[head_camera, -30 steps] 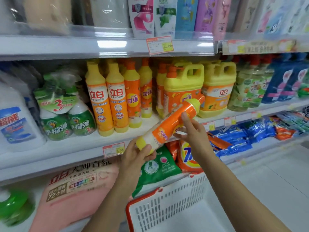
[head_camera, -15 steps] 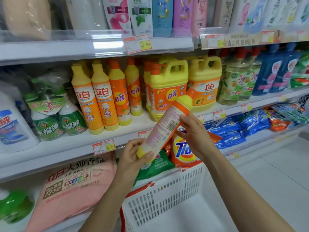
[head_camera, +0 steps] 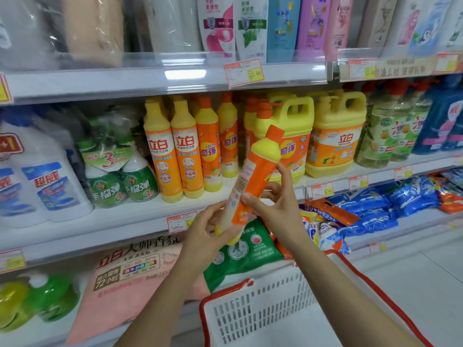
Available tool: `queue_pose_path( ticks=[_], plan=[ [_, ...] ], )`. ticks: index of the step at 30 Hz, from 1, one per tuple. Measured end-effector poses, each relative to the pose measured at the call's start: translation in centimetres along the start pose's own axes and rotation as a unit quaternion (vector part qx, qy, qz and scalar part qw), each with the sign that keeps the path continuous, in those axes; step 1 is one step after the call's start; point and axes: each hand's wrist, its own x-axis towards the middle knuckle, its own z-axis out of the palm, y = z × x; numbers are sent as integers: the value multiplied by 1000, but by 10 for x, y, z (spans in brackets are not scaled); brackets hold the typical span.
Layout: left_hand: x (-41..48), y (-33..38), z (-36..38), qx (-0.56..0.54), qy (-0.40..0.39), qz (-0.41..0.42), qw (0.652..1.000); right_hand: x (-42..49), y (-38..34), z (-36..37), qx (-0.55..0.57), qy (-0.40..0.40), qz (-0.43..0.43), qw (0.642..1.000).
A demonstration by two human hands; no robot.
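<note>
Orange dish-soap bottle (head_camera: 258, 176) with yellow shoulder and orange cap, held up in both hands before a supermarket shelf (head_camera: 125, 221), tilted with the cap up and to the right. Left hand (head_camera: 205, 234) wrapped round the yellow base, fingers curled under it. Right hand (head_camera: 280, 211) higher on the body, thumb pressed on the near side, index finger straight along the far side, remaining fingers curled behind. Just behind, rows of yellow-and-orange bottles (head_camera: 185, 156) and large yellow jugs (head_camera: 335, 136) standing on the shelf. Below the forearms, a white plastic basket (head_camera: 250, 311) with a red rim, near a green detergent bag (head_camera: 248, 254) and a pink detergent bag (head_camera: 130, 276)
</note>
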Motion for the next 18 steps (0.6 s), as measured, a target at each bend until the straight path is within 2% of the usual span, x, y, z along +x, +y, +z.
queue_pose_path(
  ticks=[3,6,9,11,14,18],
  plan=[
    [-3,4,-22,83,30,34,996,-1,-7,30,-73,-47,-47,995],
    [-18,-15,-55,121,64,28,990,-16,0,65,-119,-133,-29,984],
    [-52,-54,-87,128,80,-36,988,-38,13,96,-84,-192,11,978],
    [-80,-85,-105,126,88,-88,984,-48,22,117,-78,-217,-2,973],
    [-119,-130,-123,135,93,-157,974,-70,47,152,-140,-292,-5,946],
    [-163,-182,-134,210,27,-229,950,-124,104,188,-228,-325,66,915]
  ],
)
